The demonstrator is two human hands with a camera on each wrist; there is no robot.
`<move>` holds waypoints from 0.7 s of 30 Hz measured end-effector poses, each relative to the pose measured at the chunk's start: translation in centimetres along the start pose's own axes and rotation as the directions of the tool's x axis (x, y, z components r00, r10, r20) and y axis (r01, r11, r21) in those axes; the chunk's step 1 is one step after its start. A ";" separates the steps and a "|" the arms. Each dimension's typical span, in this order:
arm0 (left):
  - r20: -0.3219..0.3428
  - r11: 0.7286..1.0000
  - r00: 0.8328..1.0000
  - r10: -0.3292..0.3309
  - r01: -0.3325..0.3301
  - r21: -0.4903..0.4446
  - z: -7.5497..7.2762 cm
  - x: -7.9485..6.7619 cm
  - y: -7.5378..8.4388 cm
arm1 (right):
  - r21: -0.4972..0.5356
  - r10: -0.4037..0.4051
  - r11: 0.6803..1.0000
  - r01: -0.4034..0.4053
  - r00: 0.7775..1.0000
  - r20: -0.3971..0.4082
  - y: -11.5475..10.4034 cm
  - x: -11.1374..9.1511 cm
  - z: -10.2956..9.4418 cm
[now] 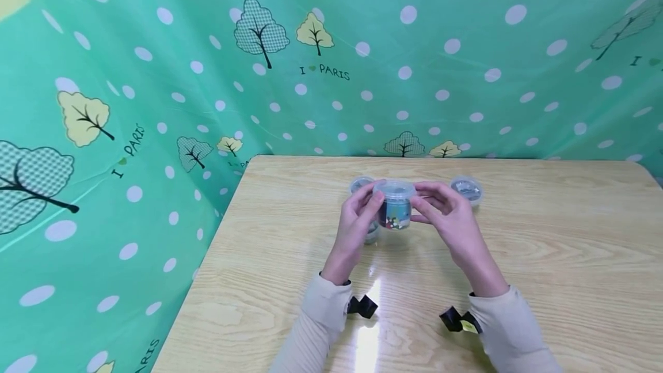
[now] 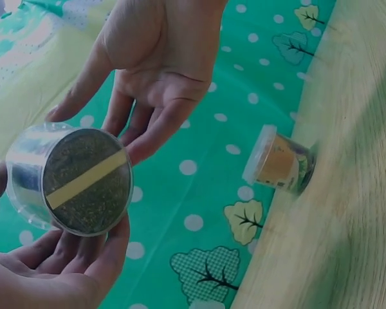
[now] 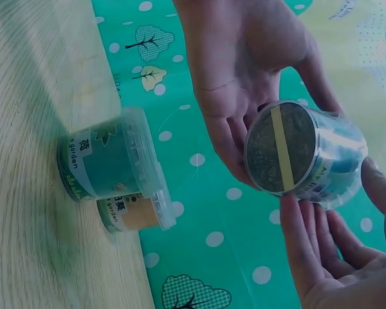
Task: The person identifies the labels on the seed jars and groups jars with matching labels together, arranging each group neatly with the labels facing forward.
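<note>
Both hands hold a clear plastic tub (image 1: pixel 395 207) with a blue label above the table. My left hand (image 1: pixel 355 226) grips its left side, thumb toward the front, and my right hand (image 1: pixel 453 223) grips its right side. From below, both wrist views show the tub's base (image 2: pixel 90 199), with dark, soil-like filling behind it and a pale yellow strip across it. A translucent lid (image 1: pixel 395 187) covers the top. In the left wrist view, the left hand (image 2: pixel 71 270) is at the bottom; in the right wrist view, the right hand (image 3: pixel 341 257) is there.
Beyond the right hand stands a lidded tub (image 1: pixel 467 190), orange-labelled in the left wrist view. Behind the left hand are two more, partly hidden: a teal-labelled tub (image 3: pixel 103 158) and an orange-labelled tub (image 3: pixel 138 212). A green patterned cloth (image 1: pixel 331 102) borders the wooden table (image 1: pixel 559 246).
</note>
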State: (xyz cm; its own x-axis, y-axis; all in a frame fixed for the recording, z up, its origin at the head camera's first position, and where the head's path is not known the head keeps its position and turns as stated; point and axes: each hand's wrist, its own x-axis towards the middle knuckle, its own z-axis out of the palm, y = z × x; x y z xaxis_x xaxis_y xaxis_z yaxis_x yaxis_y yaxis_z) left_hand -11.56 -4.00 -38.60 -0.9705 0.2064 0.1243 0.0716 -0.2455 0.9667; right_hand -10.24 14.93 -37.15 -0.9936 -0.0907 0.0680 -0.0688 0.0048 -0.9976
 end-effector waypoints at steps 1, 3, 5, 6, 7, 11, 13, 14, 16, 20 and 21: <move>0.007 1.000 1.000 0.002 -0.002 -0.004 0.0 0.0 0.0 | -0.008 0.017 1.000 -0.017 1.000 0.018 -0.1 0.0 0.0; 0.009 1.000 1.000 0.004 -0.004 -0.007 0.0 0.0 -0.1 | -0.029 0.042 0.999 -0.040 0.998 0.052 -0.3 0.0 0.0; -0.002 1.000 1.000 -0.006 0.006 -0.006 -0.1 0.0 -0.2 | -0.044 0.054 0.998 -0.051 0.995 0.082 -0.4 -0.1 0.0; -0.007 1.000 1.000 -0.010 0.010 -0.004 -0.1 0.0 -0.2 | -0.045 0.054 0.998 -0.050 0.994 0.091 -0.5 -0.1 0.0; -0.012 1.000 1.000 -0.017 0.017 -0.005 -0.2 0.0 -0.2 | -0.045 0.050 0.998 -0.046 0.994 0.094 -0.5 -0.1 0.1; -0.016 0.999 0.999 -0.039 0.039 -0.003 -0.3 0.0 -0.3 | -0.041 0.042 0.998 -0.039 0.997 0.059 -0.7 -0.2 0.3; -0.035 0.999 0.998 -0.044 0.044 0.004 -0.3 0.0 -0.2 | -0.040 0.045 0.998 -0.043 0.998 0.034 -0.7 -0.3 0.4; -0.050 0.999 0.998 -0.046 0.047 0.009 -0.3 0.0 -0.2 | -0.039 0.049 0.998 -0.048 0.999 0.025 -0.7 -0.3 0.4; -0.080 0.999 0.996 -0.050 0.052 0.017 -0.3 0.0 -0.2 | -0.040 0.054 0.998 -0.054 0.998 0.010 -0.8 -0.3 0.5; -0.109 0.997 0.992 -0.065 0.068 0.022 -0.3 -0.1 -0.2 | -0.047 0.063 0.997 -0.064 0.998 -0.012 -0.8 -0.4 0.5; -0.108 0.997 0.992 -0.069 0.072 0.028 -0.4 -0.1 -0.2 | -0.050 0.065 0.997 -0.066 0.998 -0.015 -0.7 -0.4 0.5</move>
State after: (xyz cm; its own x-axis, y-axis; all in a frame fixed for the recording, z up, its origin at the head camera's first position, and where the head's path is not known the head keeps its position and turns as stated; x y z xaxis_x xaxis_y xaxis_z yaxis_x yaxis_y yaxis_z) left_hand -11.58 -4.33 -38.89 -0.9923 0.1192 0.0329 0.0081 -0.2030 0.9791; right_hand -9.79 14.47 -36.43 -0.9972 -0.0748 0.0027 -0.0073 0.0609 -0.9981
